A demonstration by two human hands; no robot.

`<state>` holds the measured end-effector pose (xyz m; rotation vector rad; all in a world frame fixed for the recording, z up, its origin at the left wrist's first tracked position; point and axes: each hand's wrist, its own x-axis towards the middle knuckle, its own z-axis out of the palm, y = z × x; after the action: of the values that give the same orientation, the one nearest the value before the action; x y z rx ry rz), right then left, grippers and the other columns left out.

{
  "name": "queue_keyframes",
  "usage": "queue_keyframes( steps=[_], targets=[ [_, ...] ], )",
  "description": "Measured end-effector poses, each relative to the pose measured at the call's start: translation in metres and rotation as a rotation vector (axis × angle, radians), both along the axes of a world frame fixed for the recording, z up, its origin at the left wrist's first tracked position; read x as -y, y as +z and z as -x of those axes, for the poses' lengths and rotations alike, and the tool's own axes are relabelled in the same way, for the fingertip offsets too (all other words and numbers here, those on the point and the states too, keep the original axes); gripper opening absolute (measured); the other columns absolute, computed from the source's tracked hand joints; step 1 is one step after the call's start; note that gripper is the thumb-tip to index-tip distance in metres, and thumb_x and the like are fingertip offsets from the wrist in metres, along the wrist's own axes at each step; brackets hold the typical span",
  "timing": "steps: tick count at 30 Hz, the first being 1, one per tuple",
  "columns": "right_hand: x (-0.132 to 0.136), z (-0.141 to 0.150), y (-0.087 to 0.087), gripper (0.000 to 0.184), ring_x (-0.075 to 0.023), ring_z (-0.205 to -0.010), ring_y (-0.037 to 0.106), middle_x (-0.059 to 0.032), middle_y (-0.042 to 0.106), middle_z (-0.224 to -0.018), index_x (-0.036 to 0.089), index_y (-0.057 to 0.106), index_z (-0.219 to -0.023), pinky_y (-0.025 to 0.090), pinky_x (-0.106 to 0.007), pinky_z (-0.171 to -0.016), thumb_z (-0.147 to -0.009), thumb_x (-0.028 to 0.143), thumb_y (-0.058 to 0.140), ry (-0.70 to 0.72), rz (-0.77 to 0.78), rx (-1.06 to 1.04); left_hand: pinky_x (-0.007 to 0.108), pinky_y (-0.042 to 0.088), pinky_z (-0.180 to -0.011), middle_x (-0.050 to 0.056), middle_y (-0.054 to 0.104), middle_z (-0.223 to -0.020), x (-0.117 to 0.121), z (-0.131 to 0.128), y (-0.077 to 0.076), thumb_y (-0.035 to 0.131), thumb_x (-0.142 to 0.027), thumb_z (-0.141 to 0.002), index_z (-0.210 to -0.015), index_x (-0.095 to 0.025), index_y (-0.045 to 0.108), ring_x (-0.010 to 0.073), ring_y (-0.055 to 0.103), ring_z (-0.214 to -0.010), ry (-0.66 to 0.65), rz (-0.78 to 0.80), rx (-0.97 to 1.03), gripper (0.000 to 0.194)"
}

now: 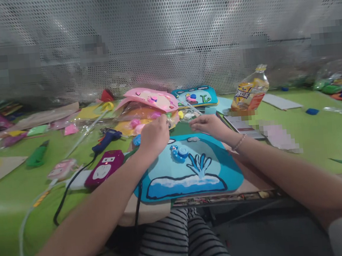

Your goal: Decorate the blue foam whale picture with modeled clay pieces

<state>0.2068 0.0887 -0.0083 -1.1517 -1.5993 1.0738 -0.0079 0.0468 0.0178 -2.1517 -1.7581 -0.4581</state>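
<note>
My left hand (156, 134) is closed in a pinch above the top left edge of a blue card (235, 178). What it holds, if anything, is hidden. My right hand (208, 126) is over the card's top right edge, its thumb and fingers pressed together on something too small to name. The card lies in front of me, with a painted blue-and-white pool and splash outlined in black. A blue clay snail-like figure (179, 154) sits near its middle. Small pink and white clay lumps (135, 123) in clear plastic lie just beyond my hands.
Pink (164, 99) and blue (210, 95) decorated cards lie at the back. A tilted bottle (249, 92) stands at right. A blue glue gun (108, 139), magenta power strip (106, 168), cables and green cutter (38, 154) are at left. A perforated metal panel (152, 35) rises behind.
</note>
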Motion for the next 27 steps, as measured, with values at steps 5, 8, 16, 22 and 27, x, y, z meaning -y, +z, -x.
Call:
queue_keyframes(
  steps=[5, 8, 16, 22, 27],
  targets=[
    [0.000, -0.003, 0.004, 0.021, -0.0117, -0.055, 0.061, -0.0012, 0.067, -0.059, 0.015, 0.070, -0.069, 0.053, -0.023, -0.055, -0.064, 0.035, 0.077, -0.052, -0.059, 0.096, 0.037, 0.043, -0.075, 0.016, 0.065, -0.092, -0.002, 0.006, 0.002, 0.032, -0.006, -0.086, -0.102, -0.011, 0.054, 0.0322, 0.059, -0.101, 0.034, -0.064, -0.079, 0.028],
    [0.000, -0.004, 0.005, 0.023, -0.0109, -0.054, 0.059, -0.0009, 0.066, -0.059, 0.015, 0.070, -0.069, 0.050, -0.021, -0.050, -0.064, 0.037, 0.077, -0.066, -0.092, 0.138, 0.037, 0.045, -0.072, 0.016, 0.065, -0.093, -0.003, 0.011, 0.000, 0.032, -0.001, -0.082, -0.105, -0.010, 0.054, 0.0303, 0.063, -0.092, 0.028, 0.046, -0.056, 0.033],
    [-0.001, -0.002, -0.005, 0.023, -0.0165, -0.086, 0.069, -0.0032, 0.075, -0.093, 0.020, 0.075, -0.085, 0.057, -0.034, -0.086, -0.064, 0.026, 0.079, 0.102, -0.012, 0.041, 0.034, 0.049, -0.080, 0.018, 0.057, -0.118, -0.012, 0.016, -0.020, 0.035, -0.003, -0.082, -0.112, -0.011, 0.054, 0.0256, 0.062, -0.100, -0.110, 0.189, -0.021, 0.037],
    [0.004, 0.001, 0.004, 0.014, -0.0121, -0.064, 0.066, -0.0019, 0.070, -0.065, 0.017, 0.070, -0.069, 0.058, -0.025, -0.065, -0.062, 0.022, 0.081, 0.041, 0.121, -0.002, 0.042, 0.046, -0.090, 0.024, 0.052, -0.124, -0.010, 0.014, -0.020, 0.038, -0.006, -0.081, -0.125, -0.004, 0.047, 0.0330, 0.053, -0.114, -0.110, 0.218, -0.066, 0.045],
    [0.009, 0.003, 0.014, 0.027, -0.0029, -0.039, 0.042, 0.0043, 0.053, -0.044, 0.014, 0.061, -0.053, 0.037, -0.016, -0.038, -0.066, 0.030, 0.080, -0.062, 0.048, 0.124, 0.043, 0.045, -0.093, 0.024, 0.053, -0.122, -0.008, 0.012, -0.017, 0.045, -0.018, -0.087, -0.126, -0.003, 0.047, 0.0342, 0.050, -0.117, -0.084, 0.183, -0.089, 0.043]
  ],
)
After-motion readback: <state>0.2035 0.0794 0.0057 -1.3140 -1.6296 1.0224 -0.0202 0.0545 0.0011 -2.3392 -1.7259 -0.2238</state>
